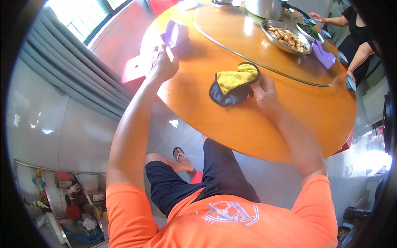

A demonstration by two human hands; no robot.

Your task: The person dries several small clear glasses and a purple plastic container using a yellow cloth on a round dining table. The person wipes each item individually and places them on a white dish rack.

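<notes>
My right hand (265,91) pinches the edge of a yellow and dark blue cloth (237,81), which lies bunched on the round wooden table (235,127). At the table's left edge, my left hand (162,63) reaches beside a purple holder (180,46) that has a round whitish piece standing in it. The thumb is apart from the fingers. Glare washes out the area around that hand, so whether it grips the pale edge beside it cannot be told.
On the glass turntable (238,49) stand a metal bowl of food (268,26), a dish of greens (310,32), a pot (263,9) and a purple folded holder (324,55). Another person (353,34) stands at the right, one hand by a bowl (350,83). A red stool (135,69) is left.
</notes>
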